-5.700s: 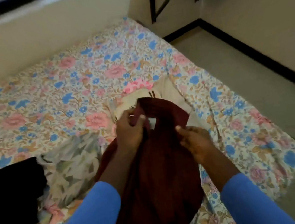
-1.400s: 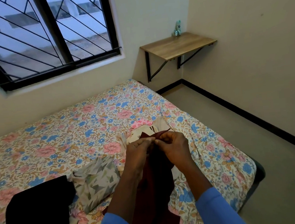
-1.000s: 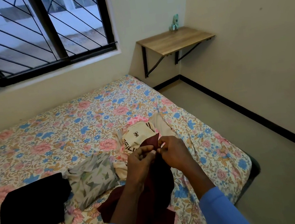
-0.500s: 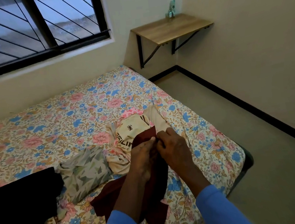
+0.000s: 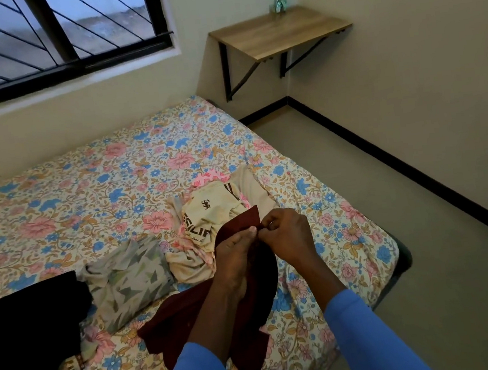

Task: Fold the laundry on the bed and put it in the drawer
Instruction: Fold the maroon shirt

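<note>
left hand (image 5: 234, 248) and right hand (image 5: 286, 234) touching, each grip pinching the top edge of the maroon garment (image 5: 176, 323), which trails below onto the bed (image 5: 85, 187), cream shirt (image 5: 206, 212) just beyond.

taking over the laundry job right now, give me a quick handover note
Left hand and right hand both pinch the top edge of the maroon garment, held up, its lower part trailing on the bed.
Cream printed shirt, grey patterned garment and black garment lie loose on the bed.
Done: nothing visibly folded.
Left: fold the maroon garment and the rest, then put all in the drawer, which is not in view.
</note>
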Motion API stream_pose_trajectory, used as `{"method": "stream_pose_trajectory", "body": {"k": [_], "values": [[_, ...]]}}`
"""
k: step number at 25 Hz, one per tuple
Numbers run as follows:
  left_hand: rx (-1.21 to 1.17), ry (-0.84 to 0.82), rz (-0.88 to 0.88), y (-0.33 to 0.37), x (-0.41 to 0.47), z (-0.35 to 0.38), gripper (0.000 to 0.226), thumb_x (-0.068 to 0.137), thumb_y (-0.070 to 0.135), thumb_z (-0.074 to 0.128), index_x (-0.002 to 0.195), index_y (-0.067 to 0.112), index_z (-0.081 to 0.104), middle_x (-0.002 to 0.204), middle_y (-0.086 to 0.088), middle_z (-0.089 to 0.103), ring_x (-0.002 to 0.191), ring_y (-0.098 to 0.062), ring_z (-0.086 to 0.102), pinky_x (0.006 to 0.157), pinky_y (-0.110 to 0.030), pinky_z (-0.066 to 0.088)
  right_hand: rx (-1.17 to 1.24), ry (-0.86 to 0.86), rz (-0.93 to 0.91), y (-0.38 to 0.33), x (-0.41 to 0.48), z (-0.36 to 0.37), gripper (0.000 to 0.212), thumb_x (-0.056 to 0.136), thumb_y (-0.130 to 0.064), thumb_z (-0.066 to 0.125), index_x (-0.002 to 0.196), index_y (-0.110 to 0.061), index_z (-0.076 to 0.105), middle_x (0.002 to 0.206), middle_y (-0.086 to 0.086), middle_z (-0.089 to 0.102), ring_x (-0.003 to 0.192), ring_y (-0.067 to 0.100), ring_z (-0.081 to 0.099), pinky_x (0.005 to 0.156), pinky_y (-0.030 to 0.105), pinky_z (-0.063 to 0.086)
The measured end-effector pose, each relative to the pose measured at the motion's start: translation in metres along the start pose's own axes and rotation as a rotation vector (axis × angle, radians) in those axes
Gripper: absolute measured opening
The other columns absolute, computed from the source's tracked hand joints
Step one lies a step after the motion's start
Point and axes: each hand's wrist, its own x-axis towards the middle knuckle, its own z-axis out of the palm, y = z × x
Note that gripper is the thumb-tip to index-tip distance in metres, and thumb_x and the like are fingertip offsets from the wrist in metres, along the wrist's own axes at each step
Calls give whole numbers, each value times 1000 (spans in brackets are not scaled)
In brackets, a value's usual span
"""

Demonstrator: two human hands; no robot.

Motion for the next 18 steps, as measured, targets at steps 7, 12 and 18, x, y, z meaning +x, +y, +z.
{"method": "stream_pose_trajectory", "body": {"k": [7, 12, 18], "values": [[-253, 48, -235, -21, 3, 9, 40, 88, 21, 78, 116, -8, 73, 106, -22, 75, 95, -31, 73, 82, -37, 61, -230, 230, -280, 32, -21, 40, 12, 94, -25, 54, 91, -14, 55, 84, 6, 50, 54, 21, 46, 48, 32, 34], [-319, 112, -155, -26, 15, 13, 29, 88, 13, 77, 109, -6, 73, 97, -20, 76, 89, -30, 74, 77, -35, 62, 42, 155, -323, 43, -19, 41, 14, 99, -16, 59, 104, -13, 72, 90, -1, 57, 70, 13, 58, 61, 34, 54], [9, 121, 19, -19, 30, -6, 7, 95, 7, 71, 97, 2, 77, 96, -19, 77, 92, -29, 74, 81, -35, 60, 519, -57, 71, 44, 1, 32, 16, 93, -14, 75, 107, -18, 80, 94, 0, 80, 92, 17, 77, 87, 48, 63]]}}
